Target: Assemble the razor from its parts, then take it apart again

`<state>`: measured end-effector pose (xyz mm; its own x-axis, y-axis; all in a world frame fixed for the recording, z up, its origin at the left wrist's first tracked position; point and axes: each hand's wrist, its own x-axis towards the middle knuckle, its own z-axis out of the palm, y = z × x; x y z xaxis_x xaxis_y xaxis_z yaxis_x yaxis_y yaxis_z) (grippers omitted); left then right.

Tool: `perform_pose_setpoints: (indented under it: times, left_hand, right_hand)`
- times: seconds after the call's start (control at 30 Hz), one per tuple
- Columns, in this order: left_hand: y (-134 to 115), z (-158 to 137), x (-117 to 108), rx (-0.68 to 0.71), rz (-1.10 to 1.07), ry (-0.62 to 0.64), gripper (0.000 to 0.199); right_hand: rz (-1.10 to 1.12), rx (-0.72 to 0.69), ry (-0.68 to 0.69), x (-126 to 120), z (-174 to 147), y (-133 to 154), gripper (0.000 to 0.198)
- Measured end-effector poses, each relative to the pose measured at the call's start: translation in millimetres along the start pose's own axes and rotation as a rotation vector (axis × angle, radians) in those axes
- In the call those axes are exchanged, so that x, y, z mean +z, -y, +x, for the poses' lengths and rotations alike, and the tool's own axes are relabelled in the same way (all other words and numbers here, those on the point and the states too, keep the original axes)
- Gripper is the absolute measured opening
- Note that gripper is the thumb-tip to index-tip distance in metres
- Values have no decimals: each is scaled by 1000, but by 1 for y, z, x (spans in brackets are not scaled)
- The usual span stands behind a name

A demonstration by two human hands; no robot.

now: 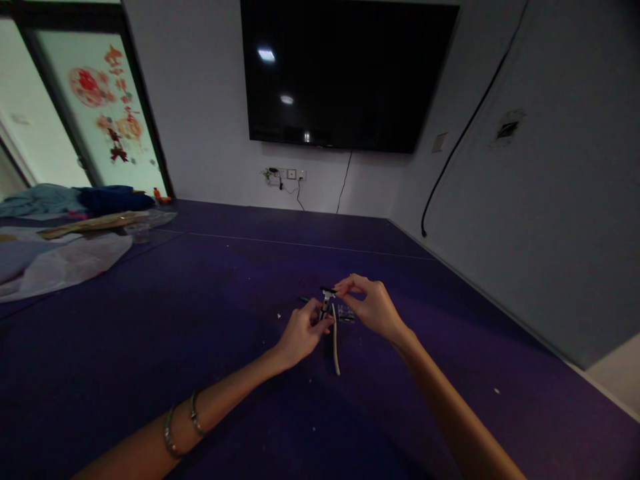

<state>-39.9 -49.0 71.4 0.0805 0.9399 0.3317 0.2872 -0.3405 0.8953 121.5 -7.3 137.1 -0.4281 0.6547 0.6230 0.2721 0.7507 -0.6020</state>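
Note:
In my left hand (302, 333) is a razor (325, 305), held by its dark and silver handle with the head up. My right hand (369, 303) pinches the right end of the black razor head between thumb and fingertips. Just below, a thin pale stick or cord (335, 347) lies lengthwise on the purple surface. A small patterned packet (345, 313) rests beside it, under my right fingers. Behind my left fingers shows the end of a thin dark teal thing (303, 299), mostly hidden.
The wide purple surface (200, 373) carries small white scraps. At the left lie a clear plastic bag (95, 263) and folded blue cloths (113, 198). A television (350, 80) hangs on the wall ahead, above sockets with cables. A black cable (463, 137) hangs on the right wall.

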Motion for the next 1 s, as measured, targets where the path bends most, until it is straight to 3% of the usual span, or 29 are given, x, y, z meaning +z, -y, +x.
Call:
perform_pose_setpoints:
  times: [0.27, 0.47, 0.53, 0.63, 0.77, 1.0]
  left_hand:
    - [3, 8, -7, -17, -184, -31, 24]
    - [6, 20, -18, -10, -196, -112, 16]
    - [6, 24, -23, 6, -202, -139, 18]
    - [3, 28, -28, -2, -232, -173, 24]
    - [-3, 26, -30, -81, -319, -156, 30]
    - [-5, 24, -25, -131, -344, -63, 31]
  right_hand:
    - [143, 60, -30, 2, 3, -2, 17]
    - [201, 181, -109, 2, 6, -19, 24]
    - [156, 240, -64, 3, 5, -25, 25]
    - [71, 313, 112, 8, 2, -29, 28]
    - [26, 278, 337, 21, -4, -23, 33]
    - [3, 201, 372, 50, -13, -6, 37]
